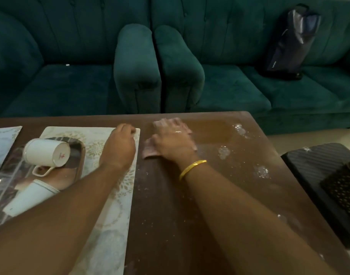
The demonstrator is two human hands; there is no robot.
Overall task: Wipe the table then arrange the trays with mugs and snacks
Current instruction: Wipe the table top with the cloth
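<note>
My right hand [173, 140] lies flat on a pink cloth [149, 150], pressing it onto the brown table [170, 205] near the far edge. White crumbs and wet smears [261, 171] dot the wood to the right of it. My left hand [120, 145] rests closed on the far right corner of a patterned placemat [112, 195]. On that mat sits a shiny metal tray [78, 153] with a white mug [47, 152] lying on its side and a second white mug [29, 199] tipped over nearer to me.
A second placemat [3, 139] shows at the far left. A black textured case [317, 175] with a perforated object [343, 187] stands right of the table. Green sofas [229, 92] run behind the table, with a dark bag [291, 42] on one seat.
</note>
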